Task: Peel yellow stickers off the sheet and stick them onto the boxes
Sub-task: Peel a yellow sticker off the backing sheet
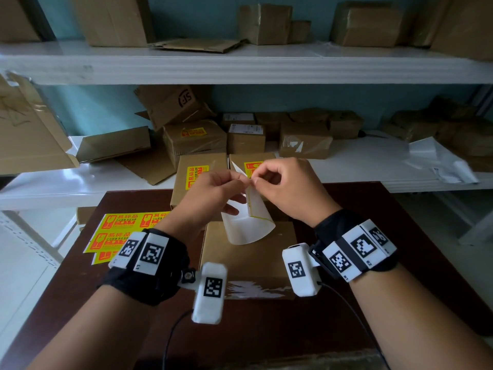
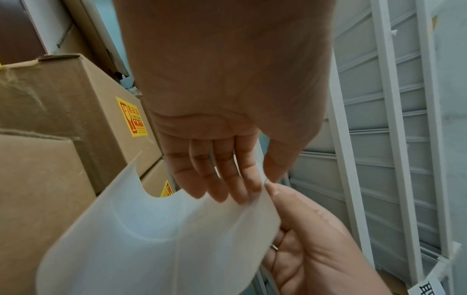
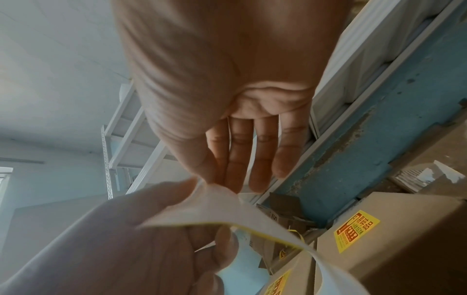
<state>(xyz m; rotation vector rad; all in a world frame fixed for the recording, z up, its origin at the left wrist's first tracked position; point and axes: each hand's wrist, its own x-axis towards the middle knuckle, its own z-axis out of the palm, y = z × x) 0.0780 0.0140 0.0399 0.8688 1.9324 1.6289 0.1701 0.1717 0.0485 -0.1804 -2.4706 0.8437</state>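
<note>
I hold a curled white sticker sheet (image 1: pixel 248 225) with a thin yellow edge above a plain brown box (image 1: pixel 248 257) on the dark table (image 1: pixel 400 249). My left hand (image 1: pixel 243 183) pinches the sheet's upper part between thumb and fingers (image 2: pixel 242 191). My right hand (image 1: pixel 255 180) pinches the top corner right beside it, thumb against index finger (image 3: pixel 212 180). From the wrists the sheet shows its white back (image 2: pixel 161 229) and its yellow rim (image 3: pixel 252 233). Whether a sticker is lifting off the backing I cannot tell.
More yellow sticker sheets (image 1: pixel 125 231) lie on the table's left. Two boxes behind carry yellow stickers (image 1: pixel 194 177), (image 1: pixel 253 166), and another labelled box (image 1: pixel 194 132) stands on the white shelf (image 1: pixel 373 166) among several cardboard boxes. Shelf uprights (image 2: pixel 394 139) are to the right.
</note>
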